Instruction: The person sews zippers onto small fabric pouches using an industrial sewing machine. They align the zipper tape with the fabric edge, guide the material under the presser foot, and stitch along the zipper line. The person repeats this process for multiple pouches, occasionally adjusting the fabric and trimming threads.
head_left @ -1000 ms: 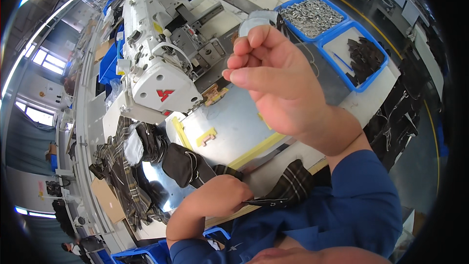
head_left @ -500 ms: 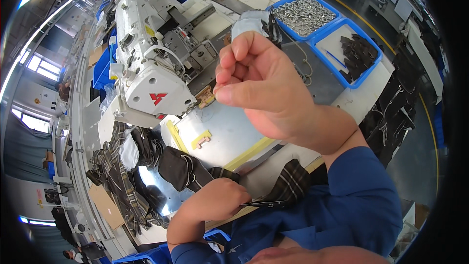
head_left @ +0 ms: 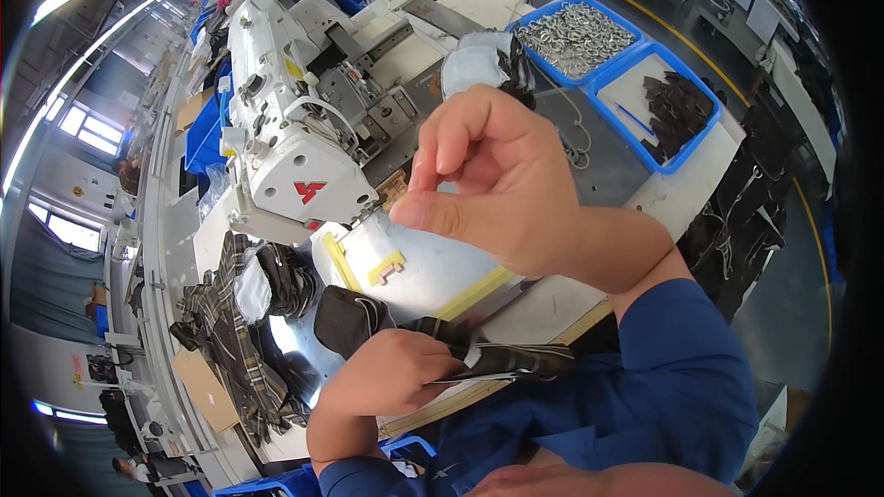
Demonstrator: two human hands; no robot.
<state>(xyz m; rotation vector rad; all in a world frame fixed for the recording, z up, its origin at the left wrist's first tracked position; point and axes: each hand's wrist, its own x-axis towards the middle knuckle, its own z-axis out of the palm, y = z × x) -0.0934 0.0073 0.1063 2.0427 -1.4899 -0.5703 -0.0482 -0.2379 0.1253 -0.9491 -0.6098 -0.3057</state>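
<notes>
The sewing machine (head_left: 290, 143) stands beyond the cloth (head_left: 529, 362), left of trays (head_left: 635, 86).

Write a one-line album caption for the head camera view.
Before a white sewing machine, the left hand grips dark plaid fabric while the right hand is raised, loosely curled.

Workshop interior: strip lights (head_left: 55, 3) overhead at left; bright windows (head_left: 96, 132) in a pale wall (head_left: 87, 189), near a blue-grey curtain (head_left: 55, 276); at right, grey floor (head_left: 783, 331) with a yellow line (head_left: 816, 235).
</notes>
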